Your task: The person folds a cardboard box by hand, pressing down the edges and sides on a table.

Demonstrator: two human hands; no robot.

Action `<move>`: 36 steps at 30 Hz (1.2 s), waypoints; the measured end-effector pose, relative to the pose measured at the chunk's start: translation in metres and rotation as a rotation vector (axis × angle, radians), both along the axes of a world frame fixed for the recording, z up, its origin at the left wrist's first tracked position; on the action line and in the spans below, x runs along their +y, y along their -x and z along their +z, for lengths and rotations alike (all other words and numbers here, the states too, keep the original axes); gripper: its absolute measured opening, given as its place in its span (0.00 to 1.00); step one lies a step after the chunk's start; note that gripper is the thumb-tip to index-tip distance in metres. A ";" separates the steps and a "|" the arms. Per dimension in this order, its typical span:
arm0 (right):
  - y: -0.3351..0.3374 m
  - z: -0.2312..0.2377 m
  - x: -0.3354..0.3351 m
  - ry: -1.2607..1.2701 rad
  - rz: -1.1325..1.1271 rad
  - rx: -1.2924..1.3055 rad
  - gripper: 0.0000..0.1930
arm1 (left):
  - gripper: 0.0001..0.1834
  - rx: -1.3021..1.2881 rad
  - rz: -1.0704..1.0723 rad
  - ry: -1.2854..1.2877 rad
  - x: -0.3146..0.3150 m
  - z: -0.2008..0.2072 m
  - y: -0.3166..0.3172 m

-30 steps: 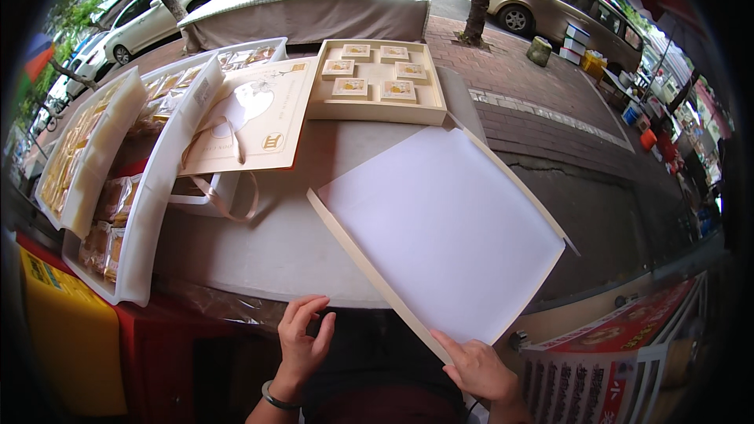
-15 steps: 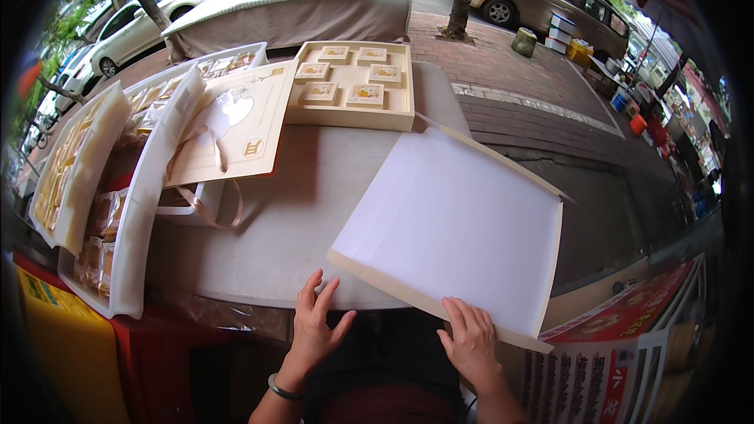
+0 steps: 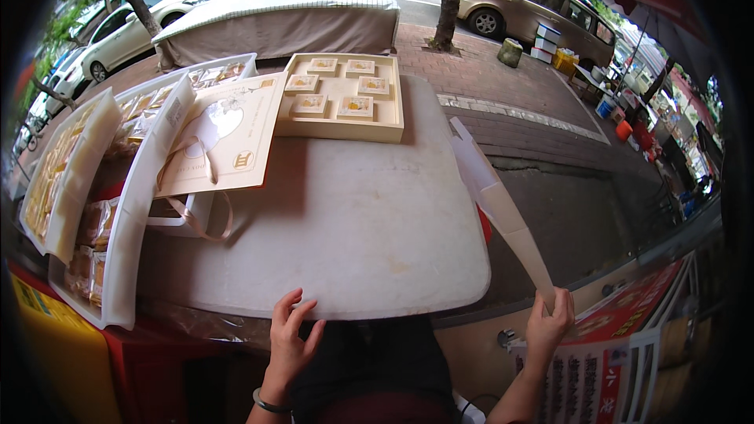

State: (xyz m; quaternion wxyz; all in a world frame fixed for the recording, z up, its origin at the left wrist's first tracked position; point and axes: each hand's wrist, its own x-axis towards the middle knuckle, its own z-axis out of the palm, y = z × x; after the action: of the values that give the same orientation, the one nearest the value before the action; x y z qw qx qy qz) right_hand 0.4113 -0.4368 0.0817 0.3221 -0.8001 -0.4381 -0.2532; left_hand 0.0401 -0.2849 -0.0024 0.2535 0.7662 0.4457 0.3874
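My right hand [image 3: 549, 316] grips the near end of a white cardboard panel with beige folded edges [image 3: 503, 208]. The panel is tilted up and seen almost edge-on past the table's right side. My left hand [image 3: 294, 336], with its fingers apart and nothing in them, is just off the table's front edge. At the far side of the table lies a shallow cream box [image 3: 339, 127] holding several small square packages [image 3: 356, 107]. A printed beige cover with a cut-out window [image 3: 224, 135] leans at its left, a ribbon hanging across it.
White trays of wrapped pastries [image 3: 126, 243] line the left of the pale table [image 3: 377, 212]. Under the cover is a white container with a ribbon loop [image 3: 212, 228]. Beyond are a cloth-covered stall [image 3: 275, 27], a tree trunk [image 3: 450, 4] and parked cars [image 3: 534, 12].
My right hand has moved right with the cardboard panel, which has gone from lying face up over the table to standing nearly edge-on off its right side. My left hand stays open.
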 end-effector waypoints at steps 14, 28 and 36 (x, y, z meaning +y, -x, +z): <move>-0.006 -0.045 0.032 -0.066 0.549 -0.367 0.04 | 0.40 -1.138 -0.090 0.737 0.031 -0.018 0.030; -0.046 -0.092 0.097 0.025 0.443 0.285 0.18 | 0.07 -0.869 0.127 0.900 -0.010 -0.020 0.021; -0.038 -0.064 0.158 -0.113 0.722 0.816 0.22 | 0.06 -1.080 0.377 0.940 -0.055 -0.051 -0.005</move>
State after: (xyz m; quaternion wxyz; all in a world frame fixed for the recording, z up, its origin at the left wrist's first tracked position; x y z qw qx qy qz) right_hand 0.4492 -0.2791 0.0179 0.5748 -0.6137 -0.5100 0.1813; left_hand 0.0453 -0.3400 -0.0536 0.6680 0.1898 0.5020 0.5155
